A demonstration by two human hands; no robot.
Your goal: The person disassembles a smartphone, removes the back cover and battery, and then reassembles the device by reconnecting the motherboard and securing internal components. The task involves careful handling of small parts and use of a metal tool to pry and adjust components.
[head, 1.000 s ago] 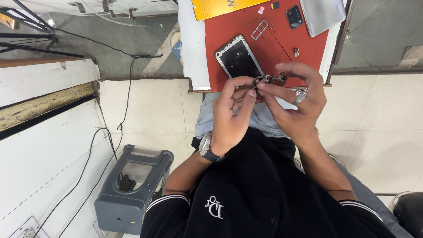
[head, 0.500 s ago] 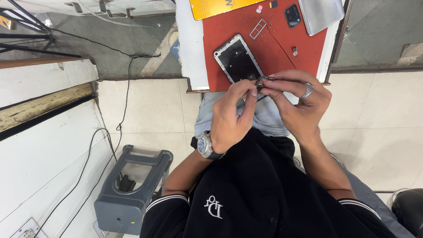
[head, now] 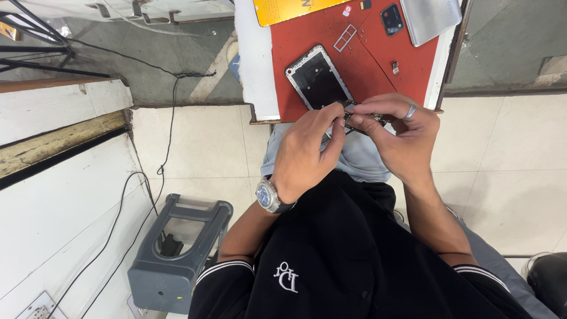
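My left hand (head: 307, 150), with a wristwatch, and my right hand (head: 401, 133), with a ring, meet at the fingertips over the near edge of a red work mat (head: 366, 65). Both pinch a small dark metal phone part (head: 357, 115), mostly hidden by the fingers. Just beyond my fingertips an opened phone frame (head: 319, 80) lies face up on the mat. Farther back lie a thin card tray (head: 344, 37), a small black square module (head: 391, 18) and a silver back cover (head: 431, 18).
A tiny loose part (head: 395, 68) lies on the mat's right side, and a yellow flat item (head: 292, 9) at the table's back. A grey plastic stool (head: 177, 248) stands on the tiled floor at lower left, with black cables (head: 168, 118) running past it.
Both hands have moved up from my lap to the table's edge, next to the phone frame, still pinching the small part between them.
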